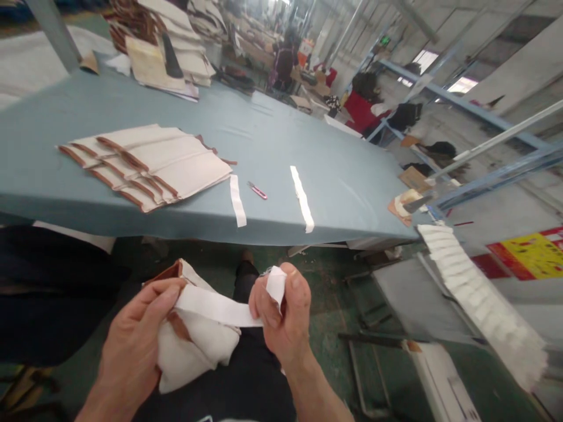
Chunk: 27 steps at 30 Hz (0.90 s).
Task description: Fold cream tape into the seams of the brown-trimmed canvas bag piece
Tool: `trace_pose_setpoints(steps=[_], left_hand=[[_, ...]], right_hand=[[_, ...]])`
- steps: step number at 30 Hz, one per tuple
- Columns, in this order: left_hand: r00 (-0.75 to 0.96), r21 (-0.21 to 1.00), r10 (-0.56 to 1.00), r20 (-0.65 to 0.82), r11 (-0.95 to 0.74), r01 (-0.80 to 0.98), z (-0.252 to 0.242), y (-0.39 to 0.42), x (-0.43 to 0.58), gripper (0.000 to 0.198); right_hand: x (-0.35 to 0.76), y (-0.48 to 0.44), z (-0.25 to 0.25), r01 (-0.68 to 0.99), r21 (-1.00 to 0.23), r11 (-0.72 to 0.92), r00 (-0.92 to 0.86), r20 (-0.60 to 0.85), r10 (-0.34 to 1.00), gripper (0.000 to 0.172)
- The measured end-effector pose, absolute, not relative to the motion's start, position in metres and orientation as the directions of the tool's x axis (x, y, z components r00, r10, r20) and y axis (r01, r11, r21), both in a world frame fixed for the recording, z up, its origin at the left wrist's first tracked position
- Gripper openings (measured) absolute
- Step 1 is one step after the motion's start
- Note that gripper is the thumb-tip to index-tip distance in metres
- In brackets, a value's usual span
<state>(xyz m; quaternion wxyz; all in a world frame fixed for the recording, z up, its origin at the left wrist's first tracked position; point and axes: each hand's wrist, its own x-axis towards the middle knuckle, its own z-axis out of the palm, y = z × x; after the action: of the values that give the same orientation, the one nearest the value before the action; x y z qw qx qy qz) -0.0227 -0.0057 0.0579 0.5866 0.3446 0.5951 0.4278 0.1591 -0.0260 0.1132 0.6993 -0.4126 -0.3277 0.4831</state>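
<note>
A white strip (215, 306) is stretched between my two hands above my lap. My left hand (136, 334) pinches its left end between thumb and fingers, beside a cream cloth piece with brown trim (197, 343) that rests on my lap. The fingers of my right hand (284, 310) are curled round the strip's other end, and a short folded part sticks up by the thumb. On the table (272, 140) lie a short white strip (238, 201), small red-handled snips (257, 190) and a longer white strip (302, 199).
Overlapping cream cloth pieces with brown edges (153, 161) lie on the table's left side. Further back stands a pile of fabric (185, 47). White pieces (484, 305) hang over a rack at the right. A person (285, 63) is far off in the background.
</note>
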Motion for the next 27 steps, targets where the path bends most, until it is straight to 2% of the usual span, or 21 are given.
trace_pose_setpoints(steps=[2, 3, 5, 7, 9, 12, 14, 17, 20, 24, 27], left_hand=[[-0.133, 0.927, 0.921, -0.366, 0.373, 0.029, 0.064, -0.002, -0.026, 0.046], [-0.094, 0.929, 0.933, -0.348, 0.356, 0.096, 0.068, -0.001, -0.026, 0.05], [0.117, 0.934, 0.934, -0.337, 0.316, 0.165, 0.08, 0.001, -0.022, 0.059], [0.31, 0.946, 0.894, -0.324, 0.301, 0.12, 0.09, 0.003, -0.013, 0.058], [0.403, 0.961, 0.876, -0.265, 0.275, 0.036, 0.095, 0.003, -0.004, 0.056], [0.403, 0.953, 0.884, -0.238, 0.292, -0.076, 0.095, 0.0, 0.006, 0.057], [0.414, 0.908, 0.86, -0.299, 0.389, -0.152, 0.095, -0.003, 0.009, 0.048], [0.513, 0.746, 0.748, -0.422, 0.608, -0.272, 0.097, -0.005, 0.013, 0.042], [0.524, 0.605, 0.699, -0.487, 0.703, -0.374, 0.099, -0.006, 0.015, 0.042], [0.481, 0.586, 0.716, -0.506, 0.694, -0.417, 0.09, -0.009, 0.014, 0.041], [0.519, 0.587, 0.693, -0.5, 0.712, -0.385, 0.08, -0.015, 0.014, 0.044]], right_hand=[[0.164, -0.027, 0.112, -0.379, -0.918, 0.118, 0.227, 0.032, 0.973, 0.065], [0.167, -0.027, 0.112, -0.338, -0.939, 0.066, 0.163, 0.011, 0.987, 0.064], [0.174, -0.026, 0.115, -0.197, -0.98, -0.022, 0.024, -0.027, 0.999, 0.062], [0.179, -0.024, 0.12, -0.012, -0.999, -0.035, -0.109, -0.033, 0.994, 0.06], [0.183, -0.021, 0.127, 0.164, -0.986, 0.016, -0.196, -0.017, 0.981, 0.057], [0.187, -0.018, 0.135, 0.342, -0.935, 0.094, -0.22, 0.018, 0.975, 0.051], [0.19, -0.018, 0.136, 0.393, -0.914, 0.101, -0.206, 0.02, 0.978, 0.049], [0.194, -0.02, 0.132, 0.376, -0.924, 0.066, -0.186, -0.006, 0.983, 0.051], [0.195, -0.021, 0.124, 0.207, -0.977, -0.045, -0.175, -0.082, 0.981, 0.054], [0.189, -0.021, 0.115, -0.082, -0.979, -0.185, -0.125, -0.174, 0.977, 0.061], [0.182, -0.02, 0.109, -0.109, -0.984, -0.142, -0.062, -0.136, 0.989, 0.062]])
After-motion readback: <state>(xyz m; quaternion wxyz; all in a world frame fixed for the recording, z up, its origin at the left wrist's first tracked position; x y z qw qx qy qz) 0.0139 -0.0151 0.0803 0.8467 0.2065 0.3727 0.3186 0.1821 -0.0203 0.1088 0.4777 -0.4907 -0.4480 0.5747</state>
